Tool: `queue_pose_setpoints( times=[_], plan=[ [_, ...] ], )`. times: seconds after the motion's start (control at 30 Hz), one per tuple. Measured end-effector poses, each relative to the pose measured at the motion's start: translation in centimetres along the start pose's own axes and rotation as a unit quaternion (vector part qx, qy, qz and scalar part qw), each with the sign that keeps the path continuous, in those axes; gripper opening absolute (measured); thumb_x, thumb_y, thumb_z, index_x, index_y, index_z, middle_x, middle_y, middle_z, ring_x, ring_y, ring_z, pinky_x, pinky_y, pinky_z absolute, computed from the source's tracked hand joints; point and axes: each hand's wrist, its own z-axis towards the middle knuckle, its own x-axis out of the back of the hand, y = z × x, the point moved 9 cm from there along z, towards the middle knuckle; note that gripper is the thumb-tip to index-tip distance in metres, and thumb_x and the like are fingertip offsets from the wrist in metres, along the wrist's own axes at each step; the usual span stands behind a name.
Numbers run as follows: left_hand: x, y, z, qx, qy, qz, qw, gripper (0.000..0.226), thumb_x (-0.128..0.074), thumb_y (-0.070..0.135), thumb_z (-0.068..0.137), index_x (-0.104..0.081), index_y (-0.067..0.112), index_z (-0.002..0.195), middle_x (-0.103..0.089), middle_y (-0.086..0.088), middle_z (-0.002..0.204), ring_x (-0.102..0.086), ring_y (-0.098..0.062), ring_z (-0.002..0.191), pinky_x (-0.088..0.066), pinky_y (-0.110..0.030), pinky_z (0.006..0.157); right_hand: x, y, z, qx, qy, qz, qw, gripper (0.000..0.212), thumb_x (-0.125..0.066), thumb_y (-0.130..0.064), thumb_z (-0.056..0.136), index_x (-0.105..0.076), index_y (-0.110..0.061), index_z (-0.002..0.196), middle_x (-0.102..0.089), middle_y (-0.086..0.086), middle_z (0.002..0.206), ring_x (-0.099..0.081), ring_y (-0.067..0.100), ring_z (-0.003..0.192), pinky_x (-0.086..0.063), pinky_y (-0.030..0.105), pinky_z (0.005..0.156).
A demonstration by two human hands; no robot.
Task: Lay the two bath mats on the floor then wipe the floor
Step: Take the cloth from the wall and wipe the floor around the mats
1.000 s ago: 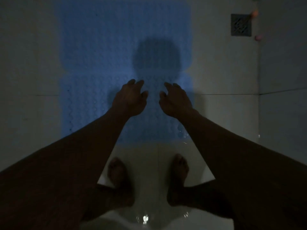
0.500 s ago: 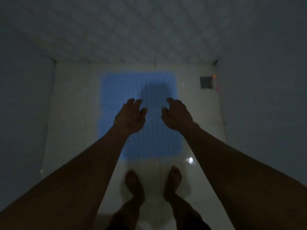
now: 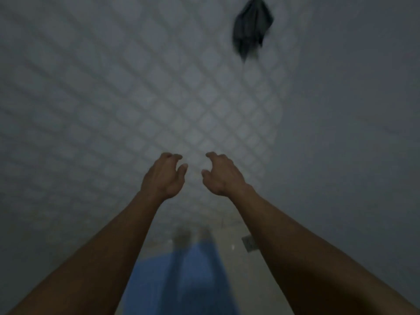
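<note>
A blue bath mat (image 3: 181, 276) lies flat on the pale floor (image 3: 229, 244) low in the dim, blurred view, between my forearms. My left hand (image 3: 164, 176) and my right hand (image 3: 221, 173) are raised side by side in front of the tiled wall, fingers curled and apart, holding nothing. A dark cloth (image 3: 251, 26) hangs high on the wall at the upper right, far above both hands. Only one mat shows.
A wall with a diamond tile pattern (image 3: 136, 98) fills most of the view. A plain wall (image 3: 363, 133) closes the right side. A square floor drain (image 3: 250, 243) sits by the mat's far right corner.
The view has tilted up from the floor to the wall. Both hands have risen from over the mat to wall height, and the dark hanging cloth has come into sight.
</note>
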Motion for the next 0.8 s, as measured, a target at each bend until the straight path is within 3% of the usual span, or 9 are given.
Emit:
queue_pose_setpoints(
  times=[0.27,0.47,0.67,0.8],
  plan=[
    [2.4,8.9,5.2,-0.064,0.023,0.027,0.997,0.048,-0.049,0.037,0.100,-0.051,0.011,0.141,-0.047,-0.012,0.144,-0.050,-0.030,0.129,-0.041,-0.041,0.106,8.8,2.3,2.5,0.007,0.040,-0.001,0.999,0.063,-0.054,-0.036,0.092,-0.029,-0.023,0.149,-0.038,0.011,0.145,-0.039,0.030,0.133,-0.039,0.042,0.107],
    [0.8,16.0,11.6,-0.077,0.065,0.040,0.994,0.047,-0.049,0.039,0.100,-0.052,0.014,0.140,-0.049,-0.009,0.142,-0.051,-0.028,0.128,-0.043,-0.039,0.104,17.0,8.1,6.7,0.026,0.088,-0.004,0.996,0.062,-0.054,-0.037,0.091,-0.030,-0.026,0.148,-0.041,0.009,0.143,-0.041,0.029,0.132,-0.039,0.041,0.105],
    [-5.9,22.2,15.9,-0.050,0.028,0.090,0.994,0.047,-0.045,0.047,0.099,-0.050,0.023,0.139,-0.046,0.000,0.143,-0.053,-0.021,0.126,-0.045,-0.038,0.101,22.8,17.7,11.4,0.009,0.039,-0.048,0.998,0.061,-0.053,-0.034,0.093,-0.029,-0.026,0.148,-0.039,0.009,0.145,-0.041,0.027,0.133,-0.039,0.039,0.104],
    [-7.3,25.9,19.9,-0.042,0.045,0.111,0.992,0.049,-0.046,0.049,0.097,-0.050,0.025,0.139,-0.048,0.003,0.141,-0.053,-0.020,0.125,-0.045,-0.039,0.101,26.8,20.9,16.1,0.031,0.038,-0.038,0.998,0.062,-0.055,-0.032,0.093,-0.030,-0.023,0.149,-0.042,0.009,0.143,-0.045,0.026,0.130,-0.040,0.035,0.102]
  ],
)
